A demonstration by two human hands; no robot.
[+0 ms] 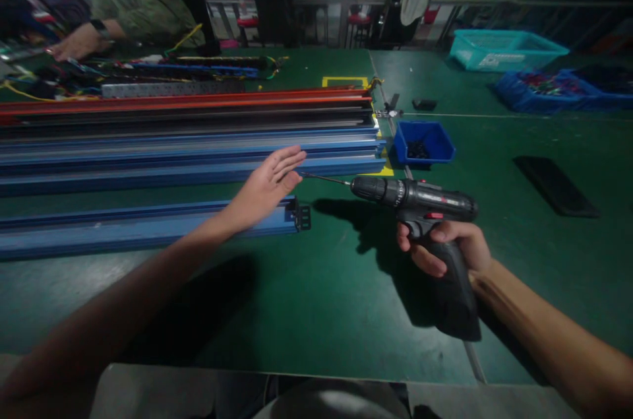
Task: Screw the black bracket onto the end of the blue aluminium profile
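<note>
My right hand (445,247) grips the handle of a black cordless drill (415,198), its long thin bit pointing left. My left hand (270,181) hovers above the end of a blue metal channel (148,227), fingers stretched out, near the tip of the bit. Whether its fingertips touch the bit I cannot tell. At the channel's right end sits a small black slotted end piece (304,216). Behind it lie several more blue channels (198,165), then black and orange ones (198,104), all side by side.
A blue bin (424,142) with small dark parts stands right of the channels. Farther off are a dark flat slab (556,186), a teal basket (507,49) and blue trays (548,89) with coloured parts. A co-worker's hand (82,41) is over wiring at the back left.
</note>
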